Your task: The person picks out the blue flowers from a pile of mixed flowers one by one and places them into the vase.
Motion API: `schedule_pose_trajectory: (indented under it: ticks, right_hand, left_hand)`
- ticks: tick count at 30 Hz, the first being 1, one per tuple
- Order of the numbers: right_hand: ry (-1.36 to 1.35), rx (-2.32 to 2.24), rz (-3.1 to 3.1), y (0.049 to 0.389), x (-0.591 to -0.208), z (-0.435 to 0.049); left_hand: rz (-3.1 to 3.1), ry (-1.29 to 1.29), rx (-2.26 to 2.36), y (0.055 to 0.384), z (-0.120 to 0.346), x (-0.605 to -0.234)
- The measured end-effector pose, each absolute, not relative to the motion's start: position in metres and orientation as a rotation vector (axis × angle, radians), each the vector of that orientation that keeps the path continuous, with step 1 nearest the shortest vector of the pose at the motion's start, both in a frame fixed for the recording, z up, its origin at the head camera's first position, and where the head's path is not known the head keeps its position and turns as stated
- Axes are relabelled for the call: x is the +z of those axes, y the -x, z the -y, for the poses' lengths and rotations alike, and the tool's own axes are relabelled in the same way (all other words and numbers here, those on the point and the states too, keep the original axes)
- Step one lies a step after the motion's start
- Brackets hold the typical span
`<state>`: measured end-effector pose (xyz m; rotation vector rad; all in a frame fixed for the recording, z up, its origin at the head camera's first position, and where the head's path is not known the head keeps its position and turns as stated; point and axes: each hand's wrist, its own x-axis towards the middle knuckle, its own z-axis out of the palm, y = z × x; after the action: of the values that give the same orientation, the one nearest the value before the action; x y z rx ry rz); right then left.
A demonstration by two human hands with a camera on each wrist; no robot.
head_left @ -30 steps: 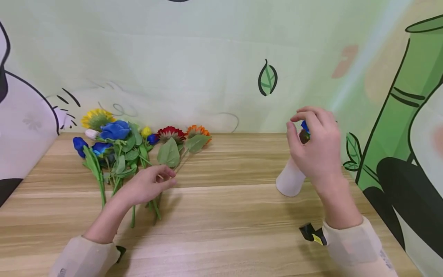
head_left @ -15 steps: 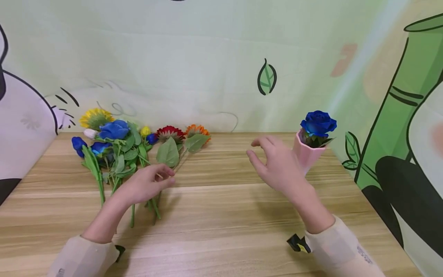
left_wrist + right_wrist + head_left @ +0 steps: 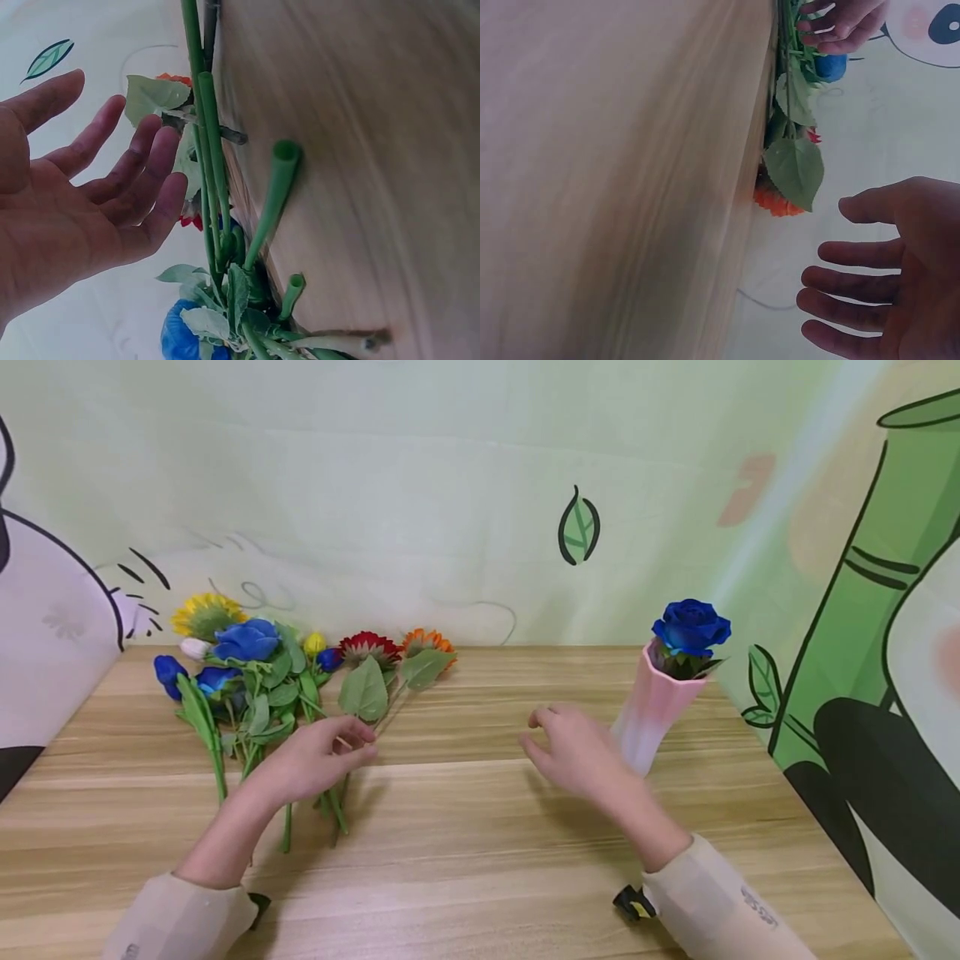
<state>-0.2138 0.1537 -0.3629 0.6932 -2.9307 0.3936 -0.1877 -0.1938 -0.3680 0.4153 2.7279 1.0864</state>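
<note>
A blue rose [image 3: 692, 628] stands in a pink-and-white vase [image 3: 660, 714] at the right. Just left of the vase, my right hand [image 3: 573, 752] hovers over the table with relaxed fingers and nothing in them; the right wrist view shows its fingers spread. On the left side, my left hand [image 3: 318, 760] hangs loosely above the flower stems, holding nothing, and its palm faces up the stems in the left wrist view. Beneath and behind it lies a bunch of artificial flowers: a yellow sunflower [image 3: 206, 615], a blue rose [image 3: 247, 640], a red flower [image 3: 369, 648] and an orange flower [image 3: 429, 645].
Blue buds [image 3: 171, 675], a pale pink bud [image 3: 195, 648] and a yellow bud [image 3: 314, 644] lie in the same bunch. The wooden table [image 3: 465, 860] meets a printed cloth backdrop [image 3: 420, 527] at its far edge.
My right hand has come away from the blue rose at the vase, moving left and down toward the table, which uncovers rose and vase. My left hand has stayed in place.
</note>
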Motion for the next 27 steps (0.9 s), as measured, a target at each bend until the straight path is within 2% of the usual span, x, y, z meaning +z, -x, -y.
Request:
schedule_pose_trajectory:
  ticks: [19, 27]
  right_hand:
    - [-0.679, 0.411, 2.979, 0.215, -0.367, -0.160]
    - [-0.680, 0.384, 2.989, 0.215, -0.368, -0.161]
  left_hand:
    - [-2.778, -0.352, 1.127, 0.188, 0.212, -0.363]
    - [-2.895, -0.225, 1.100, 0.187, 0.232, -0.352]
